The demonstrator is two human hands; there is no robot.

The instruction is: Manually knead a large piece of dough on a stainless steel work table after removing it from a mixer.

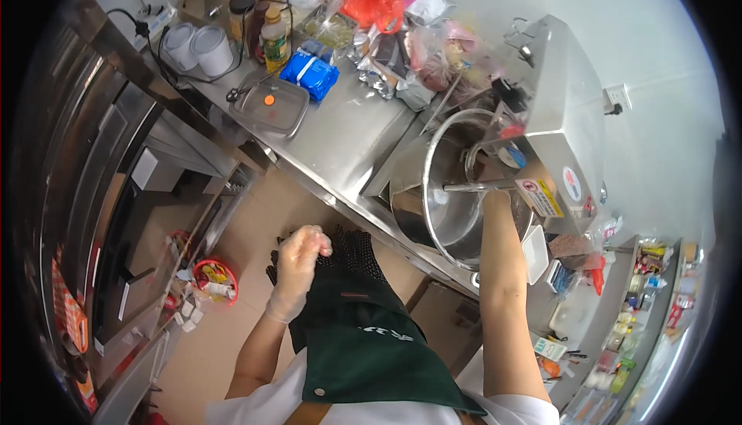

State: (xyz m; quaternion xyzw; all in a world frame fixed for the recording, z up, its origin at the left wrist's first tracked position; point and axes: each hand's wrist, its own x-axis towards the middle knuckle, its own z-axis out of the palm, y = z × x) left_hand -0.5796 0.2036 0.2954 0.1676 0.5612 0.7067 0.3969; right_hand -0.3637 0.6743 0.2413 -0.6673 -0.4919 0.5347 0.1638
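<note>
A large stainless steel mixer (568, 108) stands at the counter's right end, with a round metal bowl (456, 251) under its head. My right forearm reaches over the bowl to the mixer head. At its end my right hand (488, 170) lies in shadow beside a metal bar (471, 187), its fingers hidden. My left hand (300, 263), in a clear plastic glove, is held in front of my dark green apron (363, 371). Its fingers are curled closed, and nothing shows in them. It is apart from the counter.
On the steel counter (348, 143) are a lidded plastic container (272, 108), a blue package (311, 76), an oil bottle (274, 39), white canisters (210, 50) and piled plastic bags (375, 8). A red basket (216, 280) sits low on the left. Packed shelves (626, 317) line the right.
</note>
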